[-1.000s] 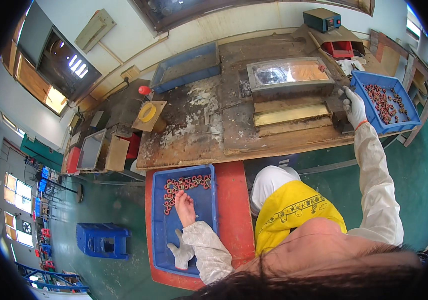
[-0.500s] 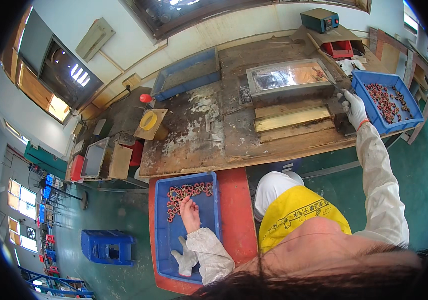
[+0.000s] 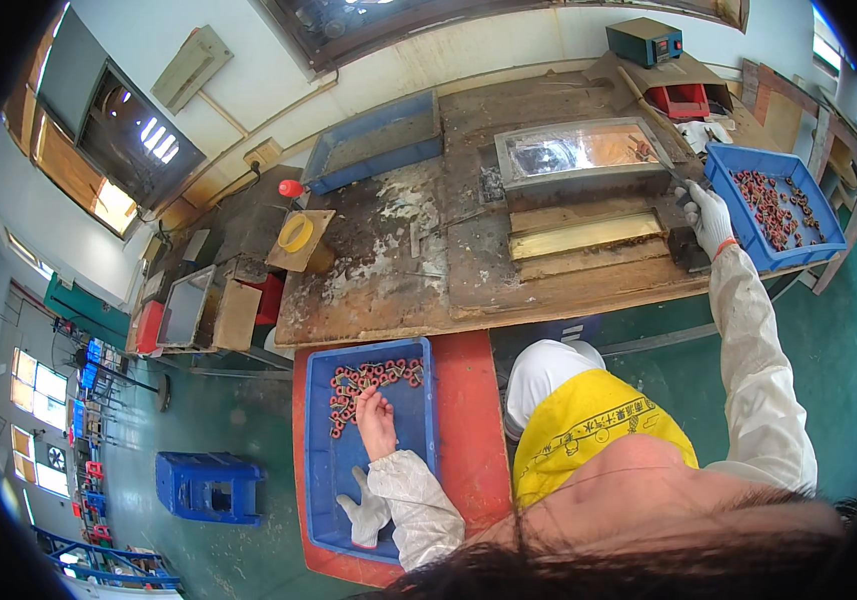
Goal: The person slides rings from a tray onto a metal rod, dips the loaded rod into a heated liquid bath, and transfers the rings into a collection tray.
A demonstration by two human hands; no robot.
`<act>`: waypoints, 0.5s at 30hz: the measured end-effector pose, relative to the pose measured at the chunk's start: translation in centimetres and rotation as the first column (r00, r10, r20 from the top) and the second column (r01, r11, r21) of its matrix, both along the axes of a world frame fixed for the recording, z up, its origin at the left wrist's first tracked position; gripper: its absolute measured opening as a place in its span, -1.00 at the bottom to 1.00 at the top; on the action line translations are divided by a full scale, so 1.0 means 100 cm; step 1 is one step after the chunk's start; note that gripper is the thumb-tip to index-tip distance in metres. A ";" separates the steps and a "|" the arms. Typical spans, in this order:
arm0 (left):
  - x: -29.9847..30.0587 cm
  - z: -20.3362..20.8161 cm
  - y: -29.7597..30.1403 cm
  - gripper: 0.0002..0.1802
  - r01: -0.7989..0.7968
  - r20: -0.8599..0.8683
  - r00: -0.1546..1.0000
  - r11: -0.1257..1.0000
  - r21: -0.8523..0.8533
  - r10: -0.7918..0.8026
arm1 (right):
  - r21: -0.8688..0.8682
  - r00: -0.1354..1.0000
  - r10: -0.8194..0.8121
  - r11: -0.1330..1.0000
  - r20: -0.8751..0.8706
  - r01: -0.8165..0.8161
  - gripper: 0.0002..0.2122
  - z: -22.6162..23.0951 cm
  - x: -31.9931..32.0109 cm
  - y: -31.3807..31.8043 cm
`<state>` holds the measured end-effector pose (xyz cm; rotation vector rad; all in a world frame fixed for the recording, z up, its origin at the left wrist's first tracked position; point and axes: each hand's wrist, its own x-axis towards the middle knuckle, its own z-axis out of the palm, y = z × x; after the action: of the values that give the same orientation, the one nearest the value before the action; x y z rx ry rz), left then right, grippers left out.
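Note:
My bare left hand [image 3: 376,426] is over a blue tray [image 3: 426,430], its bent fingers drawn together at the edge of a cluster of small red ring-shaped parts [image 3: 343,390]. Whatever those fingertips may hold is too small to make out. A white glove [image 3: 367,518] lies in the near end of this tray. At the right, my gloved right hand [image 3: 710,215] grips a thin metal tool [image 3: 676,178]. The tool's far end reaches over a shiny metal-filled rectangular pan [image 3: 548,181], where a few small reddish parts [image 3: 639,149] show at its tip.
Another blue tray [image 3: 728,210] with many red parts stands by my right hand. A shallow trough [image 3: 588,238] is set in front of the pan. Farther off are an empty-looking blue bin [image 3: 373,150], a yellow-rimmed pot [image 3: 295,233] and a control box [image 3: 644,43]. A blue stool [image 3: 210,488] stands on the floor.
The view has shifted slightly. My left hand has stayed over the parts, and my right hand still holds the tool over the pan, with little visible movement.

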<state>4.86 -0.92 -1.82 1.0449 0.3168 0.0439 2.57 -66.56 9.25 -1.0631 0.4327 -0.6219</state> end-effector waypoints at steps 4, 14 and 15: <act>0.000 -0.002 0.001 -0.81 -0.001 -0.001 1.000 1.000 0.000 0.001 | 0.023 1.000 -0.021 1.000 -0.005 0.021 -0.77 0.000 0.001 0.001; 0.000 -0.002 0.001 -0.81 0.001 -0.002 1.000 1.000 0.020 -0.001 | 0.039 1.000 -0.005 0.999 0.006 0.005 -0.79 -0.002 0.000 -0.002; 0.001 -0.003 0.001 -0.81 0.005 -0.001 1.000 1.000 0.020 -0.005 | 0.018 1.000 0.003 1.000 0.010 -0.003 -0.79 -0.003 0.001 -0.003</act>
<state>4.92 -0.81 -2.12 1.0652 0.3155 0.0418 2.63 -66.90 9.00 -1.0429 0.4275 -0.6189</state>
